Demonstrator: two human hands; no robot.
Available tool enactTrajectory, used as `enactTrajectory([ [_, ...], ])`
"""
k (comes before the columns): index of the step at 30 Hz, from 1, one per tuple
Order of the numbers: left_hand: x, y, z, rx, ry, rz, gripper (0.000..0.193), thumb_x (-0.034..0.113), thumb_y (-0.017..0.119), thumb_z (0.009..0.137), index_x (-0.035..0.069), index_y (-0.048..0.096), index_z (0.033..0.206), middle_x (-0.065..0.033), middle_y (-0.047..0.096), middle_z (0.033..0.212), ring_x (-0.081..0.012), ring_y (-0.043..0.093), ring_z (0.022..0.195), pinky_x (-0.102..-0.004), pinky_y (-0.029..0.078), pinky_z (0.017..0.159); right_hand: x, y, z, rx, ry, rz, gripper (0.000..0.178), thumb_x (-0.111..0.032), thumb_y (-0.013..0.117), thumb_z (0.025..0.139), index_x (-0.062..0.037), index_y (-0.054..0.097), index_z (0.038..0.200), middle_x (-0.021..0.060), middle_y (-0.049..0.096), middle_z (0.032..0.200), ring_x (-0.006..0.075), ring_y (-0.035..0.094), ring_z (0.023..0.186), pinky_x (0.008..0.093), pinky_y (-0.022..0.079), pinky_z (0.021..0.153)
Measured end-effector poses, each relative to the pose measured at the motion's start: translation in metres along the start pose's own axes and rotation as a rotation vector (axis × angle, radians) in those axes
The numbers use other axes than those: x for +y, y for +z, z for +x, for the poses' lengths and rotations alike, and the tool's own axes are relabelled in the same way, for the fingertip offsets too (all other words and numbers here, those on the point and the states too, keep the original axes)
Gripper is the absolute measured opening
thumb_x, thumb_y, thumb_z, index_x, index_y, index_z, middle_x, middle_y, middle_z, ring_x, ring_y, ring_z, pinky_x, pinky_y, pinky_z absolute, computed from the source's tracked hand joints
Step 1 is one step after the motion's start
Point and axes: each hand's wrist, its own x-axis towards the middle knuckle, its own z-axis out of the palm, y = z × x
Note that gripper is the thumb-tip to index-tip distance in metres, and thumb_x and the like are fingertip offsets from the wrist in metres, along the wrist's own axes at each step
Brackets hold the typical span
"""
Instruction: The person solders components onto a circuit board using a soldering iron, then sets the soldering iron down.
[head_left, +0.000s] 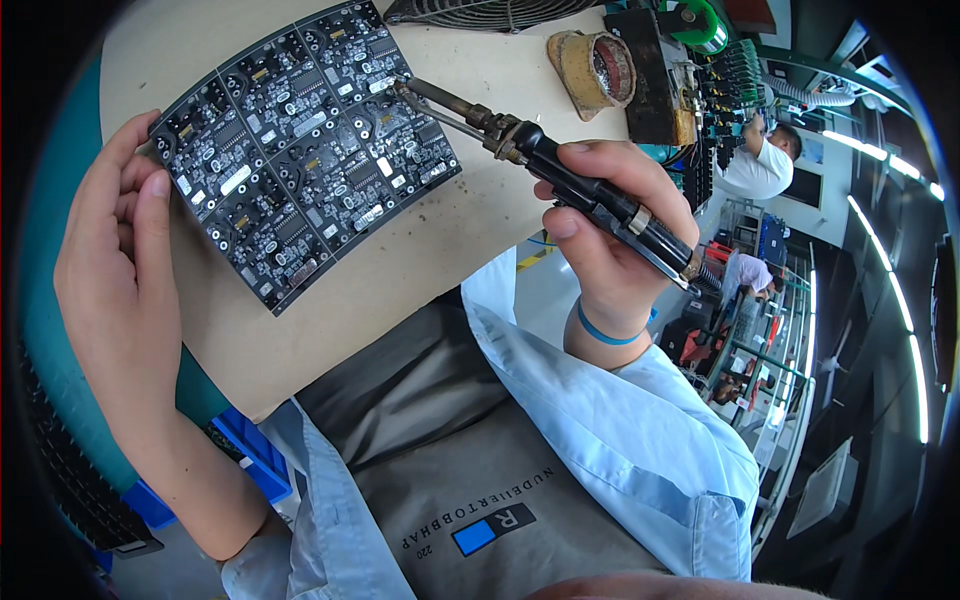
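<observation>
- Fingers first: on my feed, the right hand (620, 262) has its fingers and thumb closed around the black handle of a soldering iron (568, 172), with a thin metal tube running beside its shaft.
- I see the iron slanting up and to the left, its tip at the upper right part of a black circuit board panel (262, 185); I can't tell whether the tip touches.
- The left hand (118, 240) is half open, fingers loosely curled, a fingertip at the panel's upper left corner and the thumb at its left edge; whether they grip it, I can't tell.
- The panel, populated with chips and small white parts in repeating units, sits left of centre over a tan work surface (520, 205).
- Beyond the iron I have a crusted, yellowish-brown round pot (566, 72) and, at the top edge, a black wire grille (480, 12).
- Near the pot, farther right, is a green spool (697, 25).
- I make out a blue wristband (607, 337) on the right wrist and a light blue coat (620, 430).
- Far right, a co-worker in a white shirt (762, 168).
</observation>
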Motion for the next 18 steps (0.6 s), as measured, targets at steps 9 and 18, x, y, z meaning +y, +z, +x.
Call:
enactTrajectory([
  [9, -0.0007, 0.0017, 0.0006, -0.001, 0.003, -0.029, 0.033, 0.01, 0.059, 0.104, 0.006, 0.063, 0.137, -0.0068, 0.069, 0.101, -0.0094, 0.064, 0.088, -0.0242, 0.052, 0.079, 0.0002, 0.0013, 0.0011, -0.037, -0.012, 0.004, 0.037, -0.003, 0.084, 0.072, 0.004, 0.071, 0.107, 0.0158, 0.074, 0.097, 0.023, 0.07, 0.082, 0.0303, 0.055, 0.073],
  [18, 0.0015, -0.0005, 0.0, -0.009, -0.013, -0.017, 0.034, 0.009, 0.059, 0.104, 0.006, 0.063, 0.137, -0.0064, 0.069, 0.1, -0.0095, 0.064, 0.087, -0.0247, 0.052, 0.078, 0.0004, 0.002, 0.003, -0.087, -0.037, 0.03, 0.038, -0.004, 0.085, 0.073, 0.0039, 0.071, 0.108, 0.0166, 0.074, 0.098, 0.0233, 0.071, 0.082, 0.0306, 0.056, 0.074],
])
